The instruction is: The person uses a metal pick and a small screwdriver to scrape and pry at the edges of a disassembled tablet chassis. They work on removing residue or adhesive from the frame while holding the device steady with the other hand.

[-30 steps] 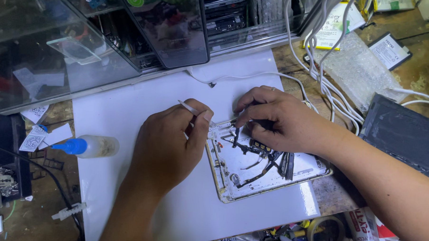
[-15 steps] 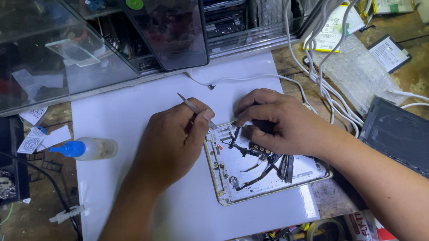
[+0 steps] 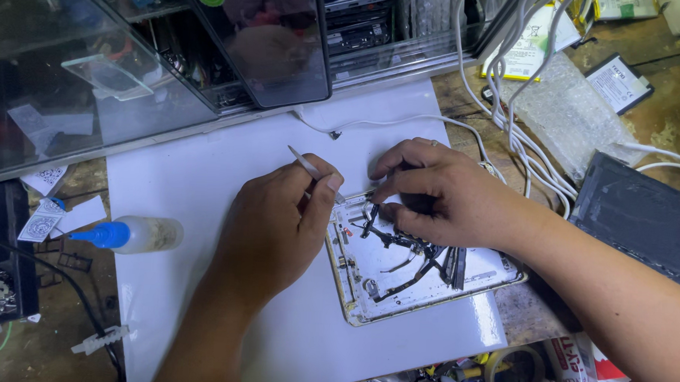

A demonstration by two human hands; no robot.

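The opened device shell (image 3: 420, 280), a white tray-like back housing with a gold rim and dark ribbon cables running across its inside, lies on the white mat (image 3: 205, 179) that covers the middle of the surface. Every place below is given from that shell.

The left hand (image 3: 275, 226) sits just beside the shell's upper left corner, its fingers pressed together around a thin metal tool (image 3: 311, 167), apparently tweezers or a probe, held like a pen. The tool's free end sticks up and away from the shell; its working tip points in over the corner, hidden behind the thumb. The right hand (image 3: 449, 198) rests on the shell's upper edge, fingers curled and pinching at the dark cables (image 3: 413, 254); what exactly they grip is hidden under the knuckles.

To do this well, the right hand should pin the shell flat so it cannot slide on the smooth mat, while the left works the tip low and shallow under a cable, not stabbing down at the housing. Small levering moves seem safer than pulling, since ribbon cables tear easily.

A blue-capped squeeze bottle (image 3: 131, 234) lies well to the shell's left, and white cords (image 3: 523, 137) trail past above its right corner.
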